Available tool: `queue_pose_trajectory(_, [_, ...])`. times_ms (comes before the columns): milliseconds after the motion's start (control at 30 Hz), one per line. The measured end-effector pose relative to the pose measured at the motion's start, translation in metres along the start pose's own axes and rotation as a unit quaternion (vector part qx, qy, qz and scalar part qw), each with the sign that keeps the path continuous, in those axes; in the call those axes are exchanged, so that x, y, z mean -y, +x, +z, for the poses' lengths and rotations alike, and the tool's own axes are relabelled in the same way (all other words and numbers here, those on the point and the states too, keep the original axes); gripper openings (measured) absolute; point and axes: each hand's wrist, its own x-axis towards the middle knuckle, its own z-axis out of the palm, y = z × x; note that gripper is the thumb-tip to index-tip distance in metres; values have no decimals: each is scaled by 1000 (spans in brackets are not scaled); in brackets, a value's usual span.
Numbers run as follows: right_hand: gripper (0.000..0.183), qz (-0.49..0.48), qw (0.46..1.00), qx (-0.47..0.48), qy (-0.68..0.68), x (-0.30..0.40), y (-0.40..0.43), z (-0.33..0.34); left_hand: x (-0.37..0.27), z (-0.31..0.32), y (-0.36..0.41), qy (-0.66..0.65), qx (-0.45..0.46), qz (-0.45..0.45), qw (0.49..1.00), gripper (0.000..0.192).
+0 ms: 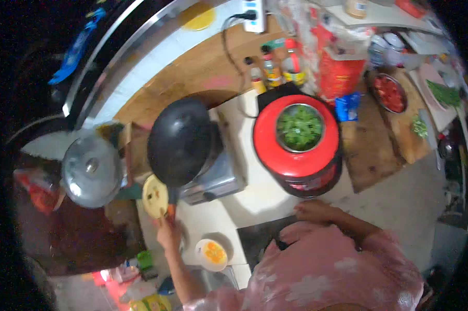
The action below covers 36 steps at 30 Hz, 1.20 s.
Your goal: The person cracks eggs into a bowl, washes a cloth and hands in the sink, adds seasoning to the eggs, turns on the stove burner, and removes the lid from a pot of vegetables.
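My left hand (168,232) is at the orange grip of the black wok's handle, its fingers closed around it. The wok (179,142) sits tilted over a silver portable stove (214,177), and its inside looks bare. Beside the handle lies a round yellow plate or lid (155,196) with dark bits on it. My right hand (315,211) rests low at the counter's front edge, loosely curled, just below a red and black round cooker (296,163). On the cooker stands a metal bowl of chopped green vegetables (300,127). A bowl of cracked eggs (211,254) is near my left forearm.
Sauce bottles (272,72) stand behind the cooker, near a black cord. To the right are wooden boards (374,155), a bowl of red food (389,93) and a red bag (340,76). A metal pot lid (92,171) lies to the left. A power strip (254,17) is at the top.
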Motion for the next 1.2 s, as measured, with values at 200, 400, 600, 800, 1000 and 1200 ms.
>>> queue_pose_trajectory(200, [35,38,999,22,5,-8,-28,-28,-15,19,-25,-294,-264,225,890,54])
queue_pose_trajectory(400, [29,144,981,13,129,-57,-65,-102,-99,55,-85,-351,-101,291,884,50])
queue_pose_trajectory(600, [29,238,868,-436,17,-189,-36,-202,-135,105,-142,-455,46,252,853,39])
queue_pose_trajectory(800, [40,219,873,-428,-87,-306,35,-272,-108,136,-202,-524,81,57,846,31])
queue_pose_trajectory(1000, [42,164,835,-487,-196,-261,28,-272,-58,185,-264,-610,53,-205,764,34])
queue_pose_trajectory(1200, [44,30,711,-197,-675,-230,-20,-265,-22,208,-270,-714,48,-394,576,38])
